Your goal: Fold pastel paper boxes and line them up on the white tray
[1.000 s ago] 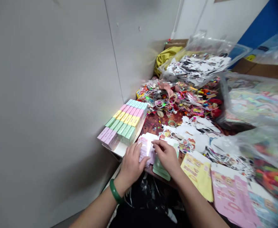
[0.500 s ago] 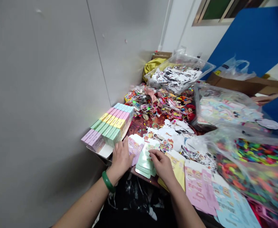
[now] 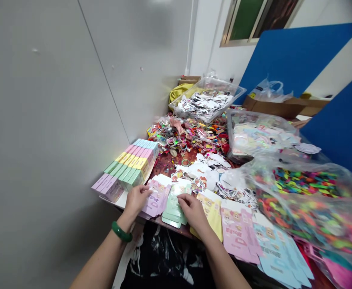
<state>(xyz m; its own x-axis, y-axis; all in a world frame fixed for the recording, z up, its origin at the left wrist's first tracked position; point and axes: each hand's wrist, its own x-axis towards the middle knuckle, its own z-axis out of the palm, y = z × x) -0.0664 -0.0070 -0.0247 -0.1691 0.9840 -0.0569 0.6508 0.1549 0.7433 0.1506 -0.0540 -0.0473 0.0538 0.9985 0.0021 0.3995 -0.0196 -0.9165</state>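
Note:
My left hand (image 3: 136,202), with a green bangle (image 3: 122,232) at its wrist, is at the left edge of a pile of flat purple cartons (image 3: 157,197). Its fingers are loosely bent, and no grip on a carton shows. My right hand (image 3: 192,210) has thumb and forefinger pinched together at the upper right of the flat green cartons (image 3: 172,206), on the top one. Right of that hand lie flat yellow cartons (image 3: 211,208), then pink cartons (image 3: 239,228) and light blue cartons (image 3: 280,249), fanned along the table's front edge.
Filled boxes (image 3: 132,162) in coloured rows stand in a tray against the grey wall (image 3: 58,120). Behind the cartons are loose stickers (image 3: 204,172) and a heap of small trinkets (image 3: 191,134). Clear bins and a bag of colourful pieces (image 3: 308,180) line the right.
The whole view has shifted, so the scene sits further left and lower. My left hand's fingers are more bent beside the purple cartons; my right hand stays at the green pile.

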